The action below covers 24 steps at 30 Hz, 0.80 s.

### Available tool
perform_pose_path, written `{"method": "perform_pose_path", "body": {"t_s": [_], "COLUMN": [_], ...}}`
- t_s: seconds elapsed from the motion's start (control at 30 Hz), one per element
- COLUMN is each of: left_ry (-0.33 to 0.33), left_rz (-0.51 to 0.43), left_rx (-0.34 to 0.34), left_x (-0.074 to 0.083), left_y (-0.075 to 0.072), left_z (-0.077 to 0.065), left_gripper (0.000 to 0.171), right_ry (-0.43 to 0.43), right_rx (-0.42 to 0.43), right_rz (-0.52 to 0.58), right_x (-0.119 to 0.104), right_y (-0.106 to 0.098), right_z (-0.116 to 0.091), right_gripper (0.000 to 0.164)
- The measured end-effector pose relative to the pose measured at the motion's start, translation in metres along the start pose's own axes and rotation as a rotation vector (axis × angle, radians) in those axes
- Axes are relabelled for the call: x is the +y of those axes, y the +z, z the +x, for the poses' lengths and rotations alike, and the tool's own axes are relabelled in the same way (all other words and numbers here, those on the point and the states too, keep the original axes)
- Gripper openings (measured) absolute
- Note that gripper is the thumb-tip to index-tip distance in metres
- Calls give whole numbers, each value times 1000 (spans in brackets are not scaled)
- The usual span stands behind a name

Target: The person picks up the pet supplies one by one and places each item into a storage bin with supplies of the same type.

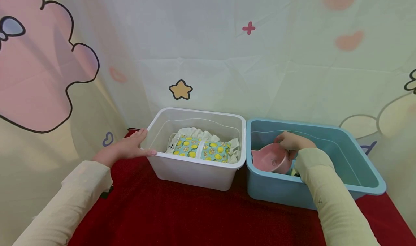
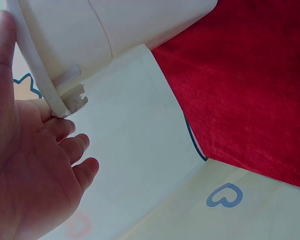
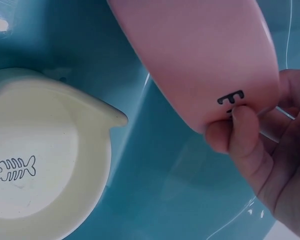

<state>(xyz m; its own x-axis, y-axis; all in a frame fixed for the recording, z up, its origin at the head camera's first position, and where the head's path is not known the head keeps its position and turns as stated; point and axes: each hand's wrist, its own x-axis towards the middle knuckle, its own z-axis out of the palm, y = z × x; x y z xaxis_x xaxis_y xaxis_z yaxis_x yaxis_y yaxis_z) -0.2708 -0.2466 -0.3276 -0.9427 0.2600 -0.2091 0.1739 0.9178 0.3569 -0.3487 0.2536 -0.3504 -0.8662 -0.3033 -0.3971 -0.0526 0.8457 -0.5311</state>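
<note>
Right hand pinches pink bowl rim inside blue bin; left hand, fingers straight, steadies white bin.

Head view looks down; wrist views sit close at the bins.

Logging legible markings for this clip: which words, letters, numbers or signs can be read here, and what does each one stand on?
"E": black letter on the outer wall of the pink bowl, partly covered by the thumb of the right hand; anything after it is hidden.
Fish-skeleton drawing, no words: inside the cream bowl.
Dark mark on the pink bowl in the head view: too small to read.
White bin, blue bin: no text visible.
</note>
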Motion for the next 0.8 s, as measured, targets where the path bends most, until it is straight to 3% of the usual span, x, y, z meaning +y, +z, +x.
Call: {"method": "perform_pose_path", "body": {"t_s": [0.8], "left_ry": [-11], "left_rz": [-11], "left_rx": [0], "left_x": [-1], "left_y": [0], "left_z": [-1], "left_gripper": [108], "right_ry": [54], "right_rx": [-12], "right_rz": [-13], "right_x": [2], "right_y": [3], "right_z": [2], "right_gripper": [51]}}
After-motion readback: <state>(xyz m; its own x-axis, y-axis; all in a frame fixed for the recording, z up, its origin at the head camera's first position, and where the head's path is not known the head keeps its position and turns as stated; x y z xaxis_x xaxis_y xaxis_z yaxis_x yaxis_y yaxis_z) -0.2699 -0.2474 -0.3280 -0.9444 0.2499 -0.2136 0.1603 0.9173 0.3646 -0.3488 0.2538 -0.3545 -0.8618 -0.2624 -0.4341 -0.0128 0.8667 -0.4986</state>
